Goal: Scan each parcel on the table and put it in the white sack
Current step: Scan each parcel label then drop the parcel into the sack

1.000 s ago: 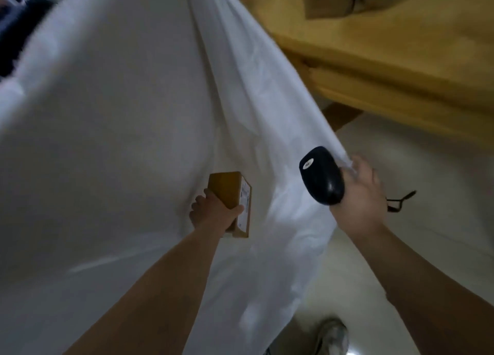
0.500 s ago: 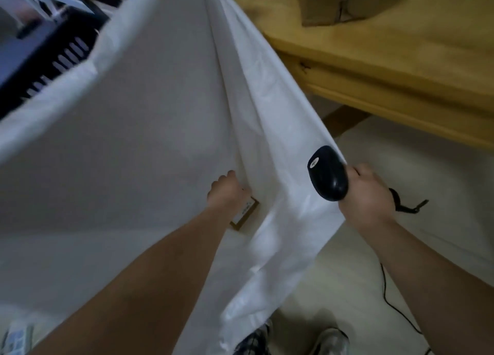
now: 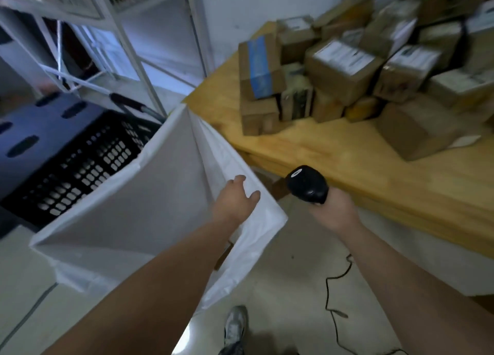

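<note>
The left hand [image 3: 235, 205] hangs spread and empty over the sack [image 3: 149, 210]; the right hand [image 3: 332, 210] is wrapped round the scanner [image 3: 307, 185]. A drop looks finished; next, pick a parcel from the pile [image 3: 347, 69] on the table [image 3: 334, 162] and scan it.

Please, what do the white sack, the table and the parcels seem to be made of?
White sack: probably thin woven plastic or fabric; matt, it creases and holds soft folds.
Table: wood, pale yellow with visible grain, smooth and perhaps varnished.
Parcels: brown cardboard, dull, with white paper labels; one carries blue tape.
</note>
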### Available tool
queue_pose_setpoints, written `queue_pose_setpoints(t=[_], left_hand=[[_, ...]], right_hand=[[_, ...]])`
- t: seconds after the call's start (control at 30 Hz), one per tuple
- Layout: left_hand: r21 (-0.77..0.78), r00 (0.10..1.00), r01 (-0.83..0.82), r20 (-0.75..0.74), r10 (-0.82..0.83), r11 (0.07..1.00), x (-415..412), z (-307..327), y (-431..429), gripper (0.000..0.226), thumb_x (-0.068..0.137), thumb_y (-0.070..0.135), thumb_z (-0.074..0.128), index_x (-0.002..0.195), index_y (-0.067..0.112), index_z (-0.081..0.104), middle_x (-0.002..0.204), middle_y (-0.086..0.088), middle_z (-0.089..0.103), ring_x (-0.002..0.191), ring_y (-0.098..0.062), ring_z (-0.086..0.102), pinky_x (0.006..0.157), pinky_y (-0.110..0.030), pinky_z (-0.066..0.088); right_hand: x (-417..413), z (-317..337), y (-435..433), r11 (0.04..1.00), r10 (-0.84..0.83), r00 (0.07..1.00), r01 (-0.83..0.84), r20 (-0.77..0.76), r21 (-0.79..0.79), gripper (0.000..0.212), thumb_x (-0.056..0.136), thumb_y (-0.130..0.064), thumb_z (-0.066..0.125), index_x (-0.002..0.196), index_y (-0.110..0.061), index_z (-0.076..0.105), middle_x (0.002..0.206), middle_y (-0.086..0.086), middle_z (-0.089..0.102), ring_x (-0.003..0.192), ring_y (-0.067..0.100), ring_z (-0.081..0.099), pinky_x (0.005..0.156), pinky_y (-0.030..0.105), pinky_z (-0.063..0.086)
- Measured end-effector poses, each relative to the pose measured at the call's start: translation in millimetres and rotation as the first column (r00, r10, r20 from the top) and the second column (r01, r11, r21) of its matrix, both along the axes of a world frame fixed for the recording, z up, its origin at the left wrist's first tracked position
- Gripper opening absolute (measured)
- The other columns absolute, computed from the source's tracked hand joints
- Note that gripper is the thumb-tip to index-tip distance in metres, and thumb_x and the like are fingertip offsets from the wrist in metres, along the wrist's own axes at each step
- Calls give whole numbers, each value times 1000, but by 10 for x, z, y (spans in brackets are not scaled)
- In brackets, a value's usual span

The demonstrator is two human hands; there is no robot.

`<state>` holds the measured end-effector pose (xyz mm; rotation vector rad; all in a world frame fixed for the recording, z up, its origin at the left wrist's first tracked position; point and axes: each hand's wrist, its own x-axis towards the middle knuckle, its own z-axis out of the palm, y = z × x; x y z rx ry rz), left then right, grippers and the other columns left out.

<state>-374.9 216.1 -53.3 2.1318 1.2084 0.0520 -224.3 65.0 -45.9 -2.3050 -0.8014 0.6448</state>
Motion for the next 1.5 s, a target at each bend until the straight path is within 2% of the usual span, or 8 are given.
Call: queue_pose_setpoints(t=[0.2, 0.53, 0.7, 0.83, 0.93, 1.1, 1.27, 1.5], left_hand=[[12, 987, 59, 149, -60, 998, 520, 467, 45, 58, 89, 44, 55, 137, 14, 42, 127, -10, 56, 110, -25, 56, 93, -42, 49], [140, 966, -27, 258, -10, 990, 1275, 920, 1088, 68, 90, 45, 60, 144, 12, 35, 138, -12, 38, 129, -30, 39, 104, -38, 35], [244, 991, -69, 125, 39, 967, 1727, 1077, 1650, 89, 82, 66, 56, 148, 16, 25, 150, -19, 23, 138, -38, 23, 110, -46, 25], [130, 993, -83, -78, 94, 988, 2039, 1105, 1900, 111, 71, 84, 48, 154, 25, 2, 159, -19, -5, 145, -40, 1, 116, -54, 13], [19, 988, -100, -118, 102, 995, 2192, 1127, 1985, 117, 67, 88, 48, 153, 30, -8, 159, -18, -15, 146, -40, -6, 115, -59, 12], [-87, 987, -112, -125, 100, 990, 2289, 1092, 1991, 121, 67, 84, 55, 152, 31, -11, 157, -23, -13, 145, -42, -2, 112, -55, 21], [-34, 985, -117, -131, 111, 993, 2213, 968, 1972, 113, 76, 68, 62, 152, 26, -9, 148, -22, 13, 136, -39, 17, 108, -48, 27], [-50, 977, -185, -118, 178, 981, 2351, 997, 1966, 126, 65, 91, 45, 153, 18, -9, 158, -20, -3, 144, -38, 3, 113, -53, 16]], right_hand=[[406, 515, 2, 979, -88, 993, 100, -74, 177, 41, 78, -4, 63, 56, -22, 34, 37, -9, 33, 45, 15, 31, 50, 26, 23], [987, 951, 882, 946, -170, 984, 178, -53, 272, 38, 78, -10, 68, 54, -18, 41, 43, -8, 42, 48, 14, 42, 50, 26, 29], [1276, 1056, 1425, 921, -229, 971, 238, -67, 309, 18, 79, -14, 70, 67, -18, 57, 61, -2, 57, 61, 12, 55, 52, 24, 37], [1425, 1012, 1724, 902, -279, 954, 299, -107, 311, 8, 81, -16, 70, 82, -10, 64, 66, -2, 61, 63, 11, 57, 52, 21, 37], [1492, 1022, 1897, 891, -294, 947, 319, -125, 322, 7, 82, -16, 69, 82, -10, 65, 68, 0, 63, 65, 12, 59, 53, 22, 39], [1569, 976, 2008, 892, -296, 942, 332, -160, 307, 8, 82, -18, 69, 84, -11, 65, 70, 2, 63, 69, 15, 61, 58, 26, 45], [1619, 888, 1993, 893, -277, 932, 339, -233, 295, 15, 82, -17, 68, 92, -6, 66, 80, 11, 68, 78, 23, 66, 69, 30, 51], [1687, 799, 2025, 879, -301, 911, 380, -280, 289, 18, 82, -17, 68, 99, -10, 65, 87, 9, 68, 84, 22, 67, 74, 33, 54]])
